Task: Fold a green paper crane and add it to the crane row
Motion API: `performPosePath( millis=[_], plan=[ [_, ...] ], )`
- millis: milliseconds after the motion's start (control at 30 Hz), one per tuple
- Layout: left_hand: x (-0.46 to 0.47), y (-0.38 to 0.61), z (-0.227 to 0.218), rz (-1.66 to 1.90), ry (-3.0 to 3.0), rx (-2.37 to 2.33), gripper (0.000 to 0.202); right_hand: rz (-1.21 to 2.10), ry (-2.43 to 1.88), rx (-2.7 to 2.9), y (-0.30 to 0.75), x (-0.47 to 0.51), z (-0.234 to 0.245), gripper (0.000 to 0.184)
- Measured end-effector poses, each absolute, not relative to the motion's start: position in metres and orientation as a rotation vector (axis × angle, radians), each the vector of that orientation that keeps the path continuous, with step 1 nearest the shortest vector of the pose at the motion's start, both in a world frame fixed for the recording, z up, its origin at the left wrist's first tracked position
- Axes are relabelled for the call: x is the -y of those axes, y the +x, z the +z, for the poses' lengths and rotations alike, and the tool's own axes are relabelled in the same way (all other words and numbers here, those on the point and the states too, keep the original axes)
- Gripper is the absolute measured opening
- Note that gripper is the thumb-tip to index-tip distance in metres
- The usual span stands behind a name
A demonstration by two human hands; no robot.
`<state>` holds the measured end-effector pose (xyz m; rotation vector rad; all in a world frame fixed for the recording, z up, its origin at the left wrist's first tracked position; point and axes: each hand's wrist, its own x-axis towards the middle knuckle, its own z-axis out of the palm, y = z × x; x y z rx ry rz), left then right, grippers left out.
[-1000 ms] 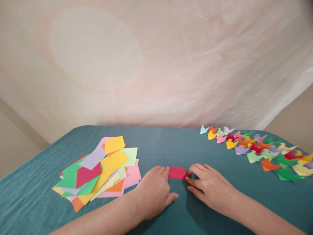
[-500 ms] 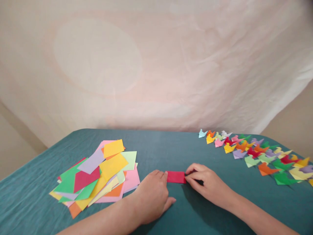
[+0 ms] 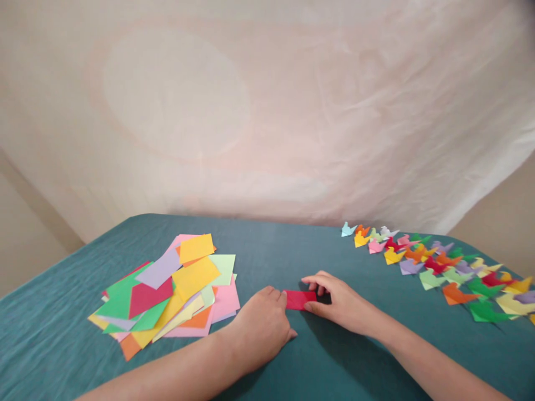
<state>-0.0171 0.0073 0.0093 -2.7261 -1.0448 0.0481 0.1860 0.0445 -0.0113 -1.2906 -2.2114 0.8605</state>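
A small red strip of folded paper (image 3: 296, 300) lies on the table in front of me, its long side running left to right. My left hand (image 3: 265, 323) presses the strip's left end down with its fingertips, hiding that end; the thumb sticks out to the right, off the paper. At the other end, my right hand (image 3: 332, 298) has its thumb on the lower right part of the strip and its bent fingers along the far edge, taking that end between them.
A loose heap of coloured paper sheets (image 3: 196, 275) spreads over the left of the table. Rows of small folded paper birds (image 3: 430, 278) stand along the right side. The teal tablecloth (image 3: 267, 245) reaches back to a pale hanging cloth (image 3: 284, 111).
My right hand has shifted a little left and up; its thumb and fingers have moved from the strip's right tip onto its edges. The left hand stays pressed on the paper.
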Motion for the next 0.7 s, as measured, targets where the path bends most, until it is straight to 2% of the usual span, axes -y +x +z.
performPosePath(
  millis=[200, 533, 700],
  plan=[
    [-0.007, -0.012, 0.005, -0.014, -2.685, 1.009, 0.024, 0.810, -1.305, 2.146, 0.183, -0.041, -0.020, 0.024],
    [-0.027, -0.027, 0.004, -0.299, -2.736, 1.116, 0.019, 0.755, -1.315, 2.052, 0.178, -0.029, -0.019, 0.020],
    [-0.026, -0.028, 0.000, -0.388, -2.761, 1.150, 0.032, 0.660, -1.307, 2.036, 0.173, -0.021, -0.017, 0.019]
  ],
)
